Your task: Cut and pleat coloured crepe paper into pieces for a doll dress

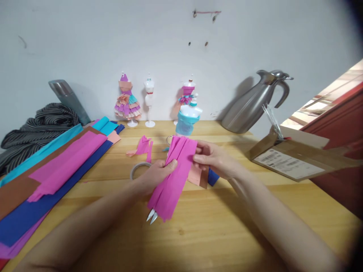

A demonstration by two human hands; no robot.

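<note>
A pleated strip of pink crepe paper [178, 179] is stretched between my hands above the table. My left hand [155, 173] grips its left side, thumb on top. Along the upper right edge, my right hand [213, 159] pinches the paper between thumb and fingers. The tips of a pair of scissors [152, 216] poke out below the strip; their handles are hidden. Just beyond the paper stands a small white dress form [190, 110] wrapped in light blue paper [185, 122]. A roll of tape [133, 172] lies partly behind my left hand.
Long folded crepe paper sheets [70, 158] cover the left side, beside a striped cloth [42, 124] and a bottle [69, 100]. Other small dress forms [149, 96] stand at the wall. Pink scraps [143, 145], a steel jug [252, 107] and a cardboard box [292, 160] surround the work.
</note>
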